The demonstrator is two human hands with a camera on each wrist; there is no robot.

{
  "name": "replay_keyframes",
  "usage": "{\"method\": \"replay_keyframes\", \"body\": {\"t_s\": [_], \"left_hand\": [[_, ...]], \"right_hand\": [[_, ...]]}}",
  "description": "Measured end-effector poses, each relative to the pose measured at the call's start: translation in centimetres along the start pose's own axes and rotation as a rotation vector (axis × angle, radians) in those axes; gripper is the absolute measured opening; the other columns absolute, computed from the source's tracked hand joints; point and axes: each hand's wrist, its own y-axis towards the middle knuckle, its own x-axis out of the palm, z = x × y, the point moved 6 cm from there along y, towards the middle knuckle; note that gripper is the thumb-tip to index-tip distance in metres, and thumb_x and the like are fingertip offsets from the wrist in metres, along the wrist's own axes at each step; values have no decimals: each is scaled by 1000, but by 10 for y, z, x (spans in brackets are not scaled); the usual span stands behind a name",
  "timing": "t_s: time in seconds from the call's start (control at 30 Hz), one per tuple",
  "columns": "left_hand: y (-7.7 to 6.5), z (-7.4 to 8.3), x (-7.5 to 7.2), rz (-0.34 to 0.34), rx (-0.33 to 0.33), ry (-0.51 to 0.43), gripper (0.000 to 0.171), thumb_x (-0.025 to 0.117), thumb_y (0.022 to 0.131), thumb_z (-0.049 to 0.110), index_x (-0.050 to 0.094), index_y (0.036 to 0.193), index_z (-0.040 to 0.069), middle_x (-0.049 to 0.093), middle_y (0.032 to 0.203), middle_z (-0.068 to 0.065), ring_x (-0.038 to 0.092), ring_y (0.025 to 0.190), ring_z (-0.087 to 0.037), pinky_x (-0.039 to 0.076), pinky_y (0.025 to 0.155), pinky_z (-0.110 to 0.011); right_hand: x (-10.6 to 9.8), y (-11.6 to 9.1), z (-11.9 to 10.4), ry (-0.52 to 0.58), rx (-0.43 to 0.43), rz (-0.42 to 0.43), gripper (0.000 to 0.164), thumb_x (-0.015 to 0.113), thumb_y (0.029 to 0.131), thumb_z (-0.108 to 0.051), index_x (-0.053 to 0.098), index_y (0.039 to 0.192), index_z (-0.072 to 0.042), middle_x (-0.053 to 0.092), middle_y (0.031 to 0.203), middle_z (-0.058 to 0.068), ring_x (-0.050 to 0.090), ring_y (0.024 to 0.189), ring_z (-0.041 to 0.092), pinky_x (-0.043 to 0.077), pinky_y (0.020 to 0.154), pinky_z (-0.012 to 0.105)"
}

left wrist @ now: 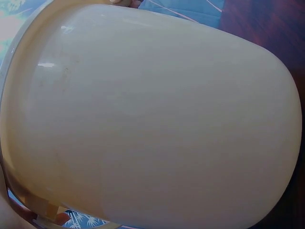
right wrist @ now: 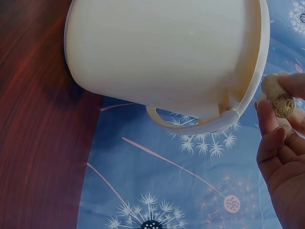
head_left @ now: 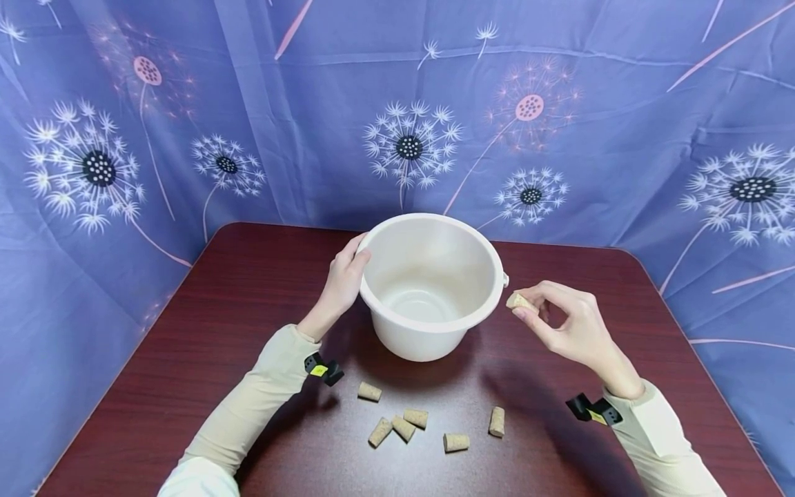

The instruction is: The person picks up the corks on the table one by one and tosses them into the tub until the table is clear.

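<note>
A white plastic bucket (head_left: 417,339) stands at the middle of the table, its mouth angled toward me and its ringed floor showing. My left hand (head_left: 344,277) grips the left side of its rim, thumb over the edge; the other fingers are mostly hidden. Just off the bucket's right side, my right hand (head_left: 574,324) pinches a cork (head_left: 520,302) between thumb and fingers. The right wrist view shows the held cork's rough end (right wrist: 284,106) and the bucket's handle (right wrist: 190,129) hanging at the back. In the left wrist view the bucket wall (left wrist: 152,114) fills most of the picture.
Several corks lie on the table in front of the bucket, among them one at the left (head_left: 369,392), one at the front (head_left: 456,442) and one at the right (head_left: 497,422). The table (head_left: 186,386) is dark red wood. A blue dandelion-print cloth (head_left: 323,138) hangs behind and beside it.
</note>
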Motion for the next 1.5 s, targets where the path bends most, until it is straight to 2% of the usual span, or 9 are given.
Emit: {"method": "replay_keyframes", "body": {"t_s": [0.23,0.5,0.93,1.2,1.5], "left_hand": [[1,0,0,0,-2,6,45,41,99,21,49,141,10,57,137,-13,60,115,-30,49,97,-44],[0,0,0,2,2,16,45,41,99,21,49,142,10,56,138,-13,59,116,-30,49,97,-44],[0,-1,0,-2,-1,8,45,41,99,21,47,142,10,55,139,-14,59,117,-31,49,97,-45],[1,-1,1,2,3,11,45,41,99,21,48,142,10,55,139,-13,58,117,-30,48,98,-44],[0,-1,0,2,-8,15,45,41,99,21,48,142,11,55,139,-12,58,117,-29,48,99,-44]], "right_hand": [[-1,2,-1,8,-7,11,14,71,71,7,70,81,-2,57,68,-2,45,60,4,35,55,14],[-2,3,-1,4,-3,16,16,70,70,8,71,82,-2,58,68,-2,45,60,3,33,61,4],[-4,7,-3,5,-18,45,10,69,72,6,70,81,1,64,71,4,45,60,4,35,56,13],[-5,7,-2,-1,-26,64,9,68,74,5,71,82,2,63,71,5,45,61,6,35,57,15],[-4,10,-2,-21,-30,79,10,69,79,-3,71,85,4,62,70,5,44,62,5,33,62,6]]}}
